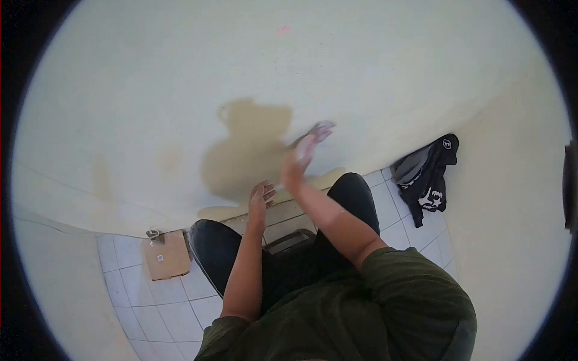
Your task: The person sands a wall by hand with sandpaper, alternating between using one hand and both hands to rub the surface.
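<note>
My right hand (306, 149) is raised in front of the pale wall (373, 78), its fingers pointing up and to the right. Whitish dust shows on this hand and forearm. The fingers are smeared by motion, with a greyish-purple blur at their tips; I cannot tell whether they hold anything. Lower and to the left, my left hand (262, 194) hangs between the knees close to the wall, fingers stretched and slightly apart, with nothing in it. A shadow of my head and body falls on the wall beside the right hand.
Down to the left, a flat cardboard box (165, 256) lies on white floor tiles (159, 319), with a small dark object (155, 237) and a cable at its back edge. A black jacket (428, 180) lies in the right corner. Between my knees shows a dark-rimmed object (289, 240).
</note>
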A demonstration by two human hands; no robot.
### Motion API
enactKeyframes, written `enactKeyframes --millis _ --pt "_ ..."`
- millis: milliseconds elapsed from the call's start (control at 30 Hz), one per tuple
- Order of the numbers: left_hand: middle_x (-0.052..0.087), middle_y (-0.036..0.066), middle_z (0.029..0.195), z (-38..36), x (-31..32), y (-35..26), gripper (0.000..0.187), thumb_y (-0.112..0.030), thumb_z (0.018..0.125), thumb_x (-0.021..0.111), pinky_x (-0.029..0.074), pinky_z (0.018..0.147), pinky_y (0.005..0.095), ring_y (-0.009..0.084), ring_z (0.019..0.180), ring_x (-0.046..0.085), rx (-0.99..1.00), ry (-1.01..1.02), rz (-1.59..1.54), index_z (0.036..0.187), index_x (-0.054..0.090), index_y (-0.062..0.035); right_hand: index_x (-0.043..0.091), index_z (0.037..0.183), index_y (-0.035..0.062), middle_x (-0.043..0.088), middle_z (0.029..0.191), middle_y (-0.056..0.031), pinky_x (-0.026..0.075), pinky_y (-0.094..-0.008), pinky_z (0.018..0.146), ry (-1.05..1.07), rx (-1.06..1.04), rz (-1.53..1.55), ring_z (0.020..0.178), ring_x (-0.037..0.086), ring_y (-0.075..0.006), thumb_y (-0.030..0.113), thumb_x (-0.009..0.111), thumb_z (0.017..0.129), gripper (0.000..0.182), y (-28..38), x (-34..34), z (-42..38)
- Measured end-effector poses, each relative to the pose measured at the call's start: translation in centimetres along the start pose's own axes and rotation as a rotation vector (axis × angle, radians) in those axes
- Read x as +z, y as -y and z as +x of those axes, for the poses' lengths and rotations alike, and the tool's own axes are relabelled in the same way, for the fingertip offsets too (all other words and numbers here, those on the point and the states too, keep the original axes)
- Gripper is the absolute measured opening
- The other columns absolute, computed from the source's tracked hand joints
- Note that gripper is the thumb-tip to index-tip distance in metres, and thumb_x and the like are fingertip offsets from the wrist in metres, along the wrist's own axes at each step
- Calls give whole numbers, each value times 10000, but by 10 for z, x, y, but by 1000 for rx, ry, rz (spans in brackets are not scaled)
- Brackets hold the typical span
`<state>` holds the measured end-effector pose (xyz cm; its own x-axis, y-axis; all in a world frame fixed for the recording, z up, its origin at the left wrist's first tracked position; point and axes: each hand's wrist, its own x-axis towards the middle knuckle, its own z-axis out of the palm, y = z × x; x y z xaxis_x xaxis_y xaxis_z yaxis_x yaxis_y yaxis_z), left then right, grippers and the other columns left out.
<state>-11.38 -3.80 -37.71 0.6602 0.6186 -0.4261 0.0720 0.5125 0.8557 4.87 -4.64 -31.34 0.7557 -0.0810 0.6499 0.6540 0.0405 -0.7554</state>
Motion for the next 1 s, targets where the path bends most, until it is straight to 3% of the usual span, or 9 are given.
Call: enactKeyframes --millis 133,233,433,533,667,733,900,967,1000 --pt "637 79 1290 -10 -5 5 467 -423 1049 437 447 925 388 212 1182 590 12 -9 9 1372 543 -102 226 1567 -37 166 1665 -191 147 -414 1255 -267 223 -247 1543 152 -314 247 254 1113 536 -51 -36 103" --pt "636 76 1294 -5 -11 5 467 -420 1049 438 450 920 388 212 1185 591 35 -8 16 1375 542 -102 149 1576 -51 91 1673 -211 41 -419 1270 -332 351 184 1554 78 -319 254 245 1100 574 -44 -56 132" --pt "639 74 1290 -2 1 -2 470 -416 1053 438 456 918 393 212 1184 592 -9 -6 -1 1380 541 -94 25 1590 -35 -50 1667 -255 -13 -454 1253 139 220 -8 1553 -42 -368 262 253 1100 617 -16 -8 -11" --pt "640 74 1289 -4 -5 2 470 -415 1053 439 454 924 395 216 1189 591 -37 -19 0 1381 540 -93 -7 1589 -32 -110 1656 -266 -24 -475 1248 -15 410 31 1547 -83 -375 287 248 1102 636 -15 -18 45" --pt "638 74 1293 -27 -17 -6 469 -415 1054 439 452 929 390 217 1186 591 9 -55 2 1383 540 -95 95 1571 -72 143 1633 -306 133 -478 1245 -356 690 -252 1517 197 -391 323 241 1106 627 -89 -50 145" --pt "639 75 1292 -28 -20 -12 467 -412 1054 440 449 932 389 217 1181 592 36 -68 -4 1382 540 -95 184 1556 -45 183 1646 -226 181 -414 1234 -343 711 137 1503 236 -330 383 270 1101 630 -85 -72 151" --pt "640 80 1286 -19 -10 -8 455 -398 1055 437 441 936 392 217 1175 594 47 -70 -13 1377 541 -93 53 1569 -83 18 1660 -274 46 -473 1249 -98 83 -814 1542 36 -400 242 334 1099 636 -29 29 15" --pt "652 77 1273 -11 -7 4 432 -384 1072 420 448 919 393 214 1159 604 21 -82 5 1360 560 -94 -33 1572 -71 -115 1652 -279 -62 -507 1229 68 58 17 1534 -123 -409 225 333 1098 668 44 24 -29" --pt "657 75 1266 -9 -6 7 422 -377 1080 411 451 911 394 212 1151 609 10 -88 14 1351 569 -95 -49 1570 -70 -144 1650 -268 -79 -506 1223 61 51 31 1529 -156 -398 239 328 1098 678 40 23 -26"
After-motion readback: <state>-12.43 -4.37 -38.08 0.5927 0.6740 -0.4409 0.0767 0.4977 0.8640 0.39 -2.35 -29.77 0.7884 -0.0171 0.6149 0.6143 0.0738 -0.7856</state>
